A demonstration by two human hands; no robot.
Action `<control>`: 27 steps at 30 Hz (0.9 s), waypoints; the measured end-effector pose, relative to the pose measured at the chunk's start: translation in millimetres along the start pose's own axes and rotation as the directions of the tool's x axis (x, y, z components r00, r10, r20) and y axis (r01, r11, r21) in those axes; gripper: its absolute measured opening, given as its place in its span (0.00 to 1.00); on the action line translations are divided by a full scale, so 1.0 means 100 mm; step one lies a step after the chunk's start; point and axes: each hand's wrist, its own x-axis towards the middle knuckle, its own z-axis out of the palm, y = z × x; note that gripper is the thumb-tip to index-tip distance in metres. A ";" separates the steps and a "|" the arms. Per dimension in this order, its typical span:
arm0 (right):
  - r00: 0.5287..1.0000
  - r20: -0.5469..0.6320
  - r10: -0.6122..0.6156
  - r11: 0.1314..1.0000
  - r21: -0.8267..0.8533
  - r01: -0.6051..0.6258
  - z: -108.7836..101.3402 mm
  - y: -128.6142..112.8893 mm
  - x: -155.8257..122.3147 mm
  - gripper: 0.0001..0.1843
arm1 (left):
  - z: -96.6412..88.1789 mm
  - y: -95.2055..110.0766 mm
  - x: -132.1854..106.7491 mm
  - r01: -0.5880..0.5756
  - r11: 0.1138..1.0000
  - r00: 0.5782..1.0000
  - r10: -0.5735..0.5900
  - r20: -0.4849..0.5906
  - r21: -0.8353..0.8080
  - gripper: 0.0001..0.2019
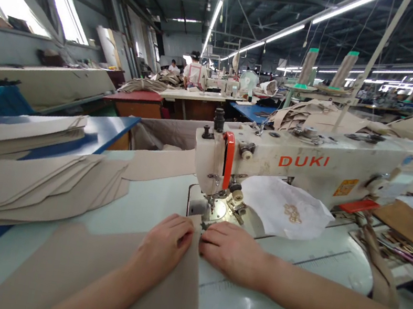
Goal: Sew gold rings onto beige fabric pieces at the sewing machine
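Note:
A beige fabric piece (89, 272) lies on the pale sewing table (151, 193) in front of a white DUKI sewing machine (308, 164). My left hand (164, 245) rests on the fabric's far corner with its fingers curled and pressed down. My right hand (232, 249) sits beside it, fingertips pinching the fabric's edge just in front of the needle and presser foot (212, 211). The two hands nearly touch.
A stack of beige cut pieces (25, 186) lies at the left over a blue surface. A white cloth with a gold motif (285, 208) sits under the machine arm. Thread cones (308, 66) stand behind. Beige straps (383, 260) hang at the right. Other workers sit far back.

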 end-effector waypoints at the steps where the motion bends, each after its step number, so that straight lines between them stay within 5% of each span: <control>1: 0.999 -0.031 0.018 1.000 0.012 -0.017 0.01 -0.01 0.02 0.09 | 0.00 0.00 0.00 0.006 1.000 1.000 -0.006 0.007 -0.010 0.08; 12: 0.992 -0.099 0.074 0.981 0.184 -0.055 0.06 -0.03 0.10 0.07 | 0.00 0.00 -0.01 0.038 0.998 0.999 -0.037 0.020 -0.042 0.08; 27: 0.991 -0.123 0.057 0.989 0.143 -0.039 0.07 -0.05 0.10 0.08 | 0.00 0.01 -0.01 0.018 0.999 0.999 -0.016 0.037 -0.043 0.08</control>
